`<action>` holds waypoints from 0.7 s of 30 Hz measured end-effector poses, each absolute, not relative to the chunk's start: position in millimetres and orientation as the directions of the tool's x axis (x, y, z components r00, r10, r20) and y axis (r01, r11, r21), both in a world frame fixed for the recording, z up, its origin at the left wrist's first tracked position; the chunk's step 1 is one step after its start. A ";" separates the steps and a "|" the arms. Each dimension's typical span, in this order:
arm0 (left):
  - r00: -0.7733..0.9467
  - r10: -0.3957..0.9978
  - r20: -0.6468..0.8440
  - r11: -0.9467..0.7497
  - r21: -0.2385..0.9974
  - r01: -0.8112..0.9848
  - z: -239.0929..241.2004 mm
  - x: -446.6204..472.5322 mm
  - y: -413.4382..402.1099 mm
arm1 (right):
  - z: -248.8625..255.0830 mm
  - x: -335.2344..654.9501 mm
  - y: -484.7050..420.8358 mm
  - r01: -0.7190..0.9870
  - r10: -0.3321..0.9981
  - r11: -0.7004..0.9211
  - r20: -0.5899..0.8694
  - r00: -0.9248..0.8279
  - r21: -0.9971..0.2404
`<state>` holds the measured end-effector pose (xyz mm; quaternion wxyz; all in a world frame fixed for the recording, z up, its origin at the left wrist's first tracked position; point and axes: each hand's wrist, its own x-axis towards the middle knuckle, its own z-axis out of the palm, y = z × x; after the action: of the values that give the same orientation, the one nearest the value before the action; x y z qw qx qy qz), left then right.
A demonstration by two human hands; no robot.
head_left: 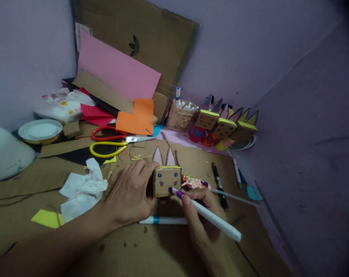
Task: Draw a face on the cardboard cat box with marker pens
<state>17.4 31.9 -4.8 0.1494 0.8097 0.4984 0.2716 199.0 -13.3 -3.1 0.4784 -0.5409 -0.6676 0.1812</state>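
My left hand [131, 194] is wrapped round the left side of a small cardboard box [166, 181]. The box has two pink ears, a yellow top edge and a drawn face. My right hand [203, 215] grips a white marker [211, 217] with a purple tip. The tip touches the lower right part of the box's face. A second white pen with a blue band [163, 220] lies on the cardboard sheet [151, 250] just below my hands. A small patterned wrapper [193, 181] sits right of the box.
Three finished eared box figures [225, 125] stand at the back right beside a small basket [180, 114]. Red and yellow scissors [113, 144], coloured paper sheets [118, 69], crumpled tissue [80, 188], a dish [40, 130], a black marker [219, 184] and other pens lie around.
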 end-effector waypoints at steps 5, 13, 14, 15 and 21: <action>0.352 0.885 0.305 -0.465 0.520 0.717 -5.0 17.1 31.3 | -5.3 198.2 -13.6 0.534 0.885 0.376 0.464 0.036 -0.757; 0.349 0.888 0.300 -0.459 0.528 0.715 -4.9 17.1 31.8 | -4.8 197.2 -14.7 0.551 0.882 0.375 0.470 0.036 -0.746; 0.349 0.889 0.298 -0.458 0.528 0.716 -4.9 17.3 31.8 | -4.7 197.1 -14.4 0.548 0.883 0.376 0.468 0.032 -0.748; 0.349 0.889 0.298 -0.458 0.527 0.716 -5.0 17.5 31.9 | -4.7 197.1 -14.2 0.545 0.881 0.381 0.471 0.029 -0.747; 0.351 0.888 0.297 -0.459 0.520 0.721 -5.0 16.6 31.5 | -7.3 197.5 -15.9 0.613 0.878 0.359 0.477 0.034 -0.704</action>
<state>16.6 31.5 -5.0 0.1509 0.8080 0.4977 0.2769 197.5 -15.9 -7.3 0.4655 -0.5482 -0.6802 0.1421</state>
